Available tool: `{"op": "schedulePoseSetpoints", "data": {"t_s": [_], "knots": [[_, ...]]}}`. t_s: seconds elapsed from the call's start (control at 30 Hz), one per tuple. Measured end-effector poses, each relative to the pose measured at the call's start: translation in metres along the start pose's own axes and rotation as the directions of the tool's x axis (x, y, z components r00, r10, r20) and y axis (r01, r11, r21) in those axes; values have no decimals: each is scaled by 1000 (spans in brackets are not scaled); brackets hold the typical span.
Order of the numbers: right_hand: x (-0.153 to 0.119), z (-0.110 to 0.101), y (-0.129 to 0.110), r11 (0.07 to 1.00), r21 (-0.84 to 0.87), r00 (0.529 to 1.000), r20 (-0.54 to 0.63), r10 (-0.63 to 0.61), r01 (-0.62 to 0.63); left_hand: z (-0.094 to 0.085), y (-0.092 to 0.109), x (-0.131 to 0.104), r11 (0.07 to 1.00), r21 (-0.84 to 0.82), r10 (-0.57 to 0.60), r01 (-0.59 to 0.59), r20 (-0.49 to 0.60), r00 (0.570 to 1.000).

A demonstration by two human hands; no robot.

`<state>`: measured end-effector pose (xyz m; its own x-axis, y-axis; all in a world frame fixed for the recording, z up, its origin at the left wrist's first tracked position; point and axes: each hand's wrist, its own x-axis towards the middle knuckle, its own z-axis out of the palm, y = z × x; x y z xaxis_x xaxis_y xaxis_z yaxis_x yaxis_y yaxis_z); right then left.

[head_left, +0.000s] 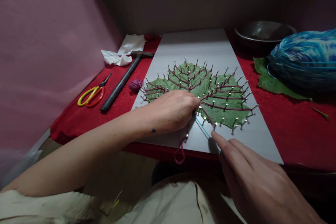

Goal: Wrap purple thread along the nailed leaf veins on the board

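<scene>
A green leaf (pixel 225 112) lies on a white board (pixel 194 43), ringed and dotted with upright nails. Dark red yarn (pixel 228 108) runs between the nails along its veins. My left hand (pixel 178 110) is closed over the leaf's lower middle, its fingertips at the end of a light blue strand (pixel 202 127). From there the strand runs down to my right hand (pixel 244 168), whose fingers are pressed together round it near the board's front edge. A loop of magenta yarn (pixel 179 155) hangs from a nail below my left hand.
Left of the board are a hammer (pixel 122 82), scissors (pixel 92 96), crumpled tissue (pixel 115 57) and a small magenta yarn ball (pixel 135 85). At the right, a blue yarn skein (pixel 307 59) rests by another leaf (pixel 278 85). A metal bowl (pixel 265 33) stands behind, on red cloth (pixel 301 136).
</scene>
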<state>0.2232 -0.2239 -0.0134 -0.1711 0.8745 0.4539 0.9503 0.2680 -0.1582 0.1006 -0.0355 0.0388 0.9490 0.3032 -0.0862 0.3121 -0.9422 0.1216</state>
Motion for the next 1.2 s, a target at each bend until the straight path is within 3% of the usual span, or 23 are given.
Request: {"op": "schedulePoseSetpoints", "data": {"t_s": [0.1, 0.33, 0.57, 0.77, 1.2], "knots": [[1, 3, -2, 996, -75, 999, -14, -41, 40, -2, -3, -2, 998, -54, 12, -12, 7, 1000], [8, 1, -8, 995, -45, 994, -58, -94, 91, 0, -7, -5, 991, -125, 23, -38, -118, 993], [6, 0, -9, 997, 37, 997, -37, -62, 64, 5, 1, 1, 999, -13, -44, 44, -67, 997], [1, 1, -6, 999, 38, 1000, 11, -6, 5, 3, 0, 5, 997, 72, 22, -19, -33, 999], [-8, -1, -9, 996, 67, 996, 70, 55, -60, -2, -15, -3, 983, -130, 126, -127, -10, 992]]}}
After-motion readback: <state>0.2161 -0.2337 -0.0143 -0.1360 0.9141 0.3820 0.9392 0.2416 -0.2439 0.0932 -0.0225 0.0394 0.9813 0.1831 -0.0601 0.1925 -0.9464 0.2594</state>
